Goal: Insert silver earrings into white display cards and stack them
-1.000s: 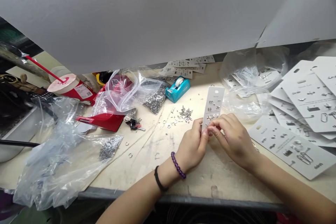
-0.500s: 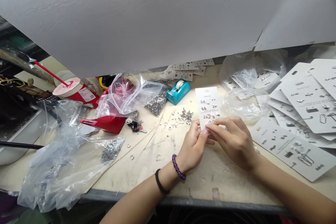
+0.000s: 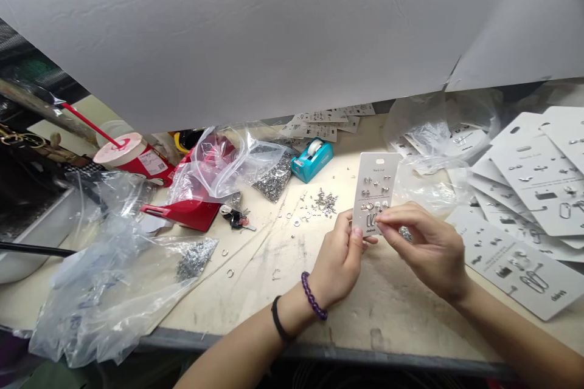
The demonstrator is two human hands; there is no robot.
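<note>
A white earring card (image 3: 376,177) with rows of small silver pieces stands nearly upright over the table, its lower left edge gripped by my left hand (image 3: 343,255). My right hand (image 3: 422,246) is at the card's lower right, thumb and index finger pinched together near the printed brand name; whatever lies between these fingertips is too small to make out. To the left of the card a heap of tiny silver pieces (image 3: 325,202) lies on the table, with a few rings and studs scattered round it.
A teal tape dispenser (image 3: 312,161) stands behind the heap. Filled cards (image 3: 524,267) overlap at the right beside clear plastic bags (image 3: 429,185). On the left are a red dustpan-like piece (image 3: 196,216), keys (image 3: 235,217), a large plastic bag (image 3: 109,292) and a red cup (image 3: 141,161).
The card has tilted and turned, and its lower printed part has come into view. My right hand has shifted slightly right and drawn back from my left thumb.
</note>
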